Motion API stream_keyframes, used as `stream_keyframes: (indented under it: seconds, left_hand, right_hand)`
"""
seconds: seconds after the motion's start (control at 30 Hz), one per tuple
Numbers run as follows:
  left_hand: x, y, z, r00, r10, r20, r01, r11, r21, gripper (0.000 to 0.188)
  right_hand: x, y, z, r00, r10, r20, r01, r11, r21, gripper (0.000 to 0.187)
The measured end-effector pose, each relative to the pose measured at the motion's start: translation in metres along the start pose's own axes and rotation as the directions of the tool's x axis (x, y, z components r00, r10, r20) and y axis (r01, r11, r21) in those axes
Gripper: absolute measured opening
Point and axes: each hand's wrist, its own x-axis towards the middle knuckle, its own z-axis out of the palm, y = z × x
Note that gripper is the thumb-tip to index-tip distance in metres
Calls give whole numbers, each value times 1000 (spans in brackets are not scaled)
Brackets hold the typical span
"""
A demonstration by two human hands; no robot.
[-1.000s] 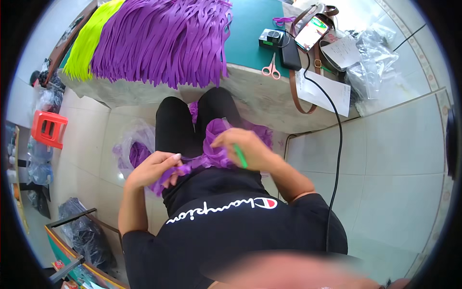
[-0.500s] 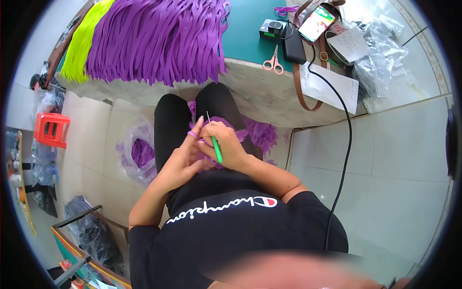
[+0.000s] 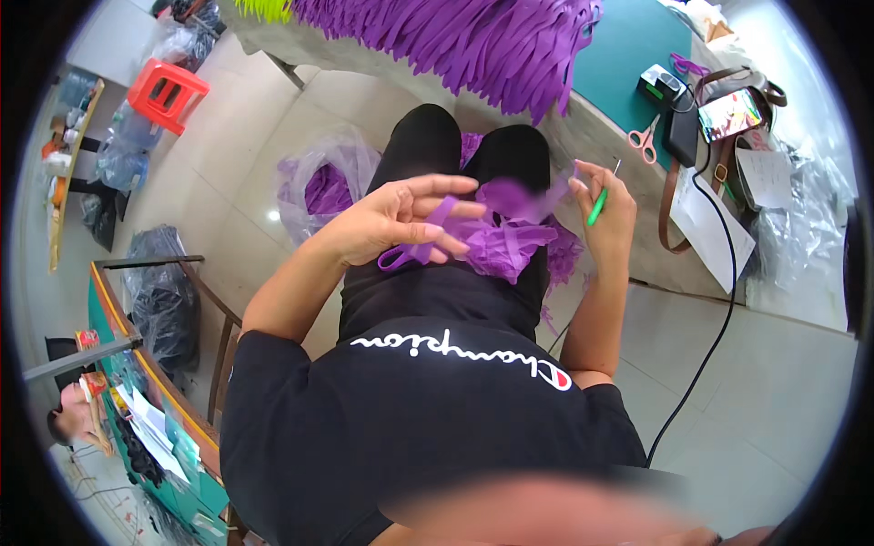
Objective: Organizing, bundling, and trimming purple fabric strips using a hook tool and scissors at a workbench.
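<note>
A looped purple elastic strap point(image 3: 444, 211) hangs across the fingers of my left hand point(image 3: 401, 218). Those fingers are spread, and the strap appears caught near the thumb. Out to the right, my right hand point(image 3: 605, 196) is closed round a green-handled tool point(image 3: 597, 207) with a thin metal shaft pointing up. Its exact kind is not clear. From that hand's fingertips a blurred purple strip point(image 3: 563, 187) trails toward my lap. Crumpled purple straps point(image 3: 505, 250) lie in a heap on my thighs, between the hands.
A dense row of purple straps point(image 3: 473, 41) drapes over the table edge ahead. Pink scissors point(image 3: 644, 141), a phone point(image 3: 730, 116) and a brown leather strap point(image 3: 674, 214) lie at the right. A black cable point(image 3: 696, 364) runs down there. A clear bag point(image 3: 314, 187) of purple pieces stands by my left leg.
My hands, together over my lap before, are now apart; the right has swung outward with the tool. A looped strap now shows on the left hand. The whole view has shifted.
</note>
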Motion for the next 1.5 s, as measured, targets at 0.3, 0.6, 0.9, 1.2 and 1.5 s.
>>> stream_keyframes:
  seconds: [0.3, 0.6, 0.9, 1.2, 1.5]
  left_hand:
    - [16, -7, 27, 977, 194, 85, -194, 981, -15, 86]
    - [7, -12, -3, 993, 26, -116, -28, 1000, -13, 31]
    - [-7, -8, -14, 998, -54, -39, 57, 996, 68, 28]
    - [-35, 7, -41, 946, 146, -288, -52, 949, 310, 22]
    - [-41, 8, -48, 829, 436, -351, -75, 708, 702, 13]
  right_hand:
    - [-16, -82, 45, 776, 14, 630, -630, -11, 776, 23]
    - [51, -44, 37, 953, 237, 189, -238, 201, 950, 33]
    - [98, -2, 7, 924, 291, -249, 134, 361, 923, 34]
    - [78, 1, -15, 866, 313, -390, 118, 630, 767, 37]
    - [43, -11, -33, 856, 177, -486, 54, 904, 423, 40]
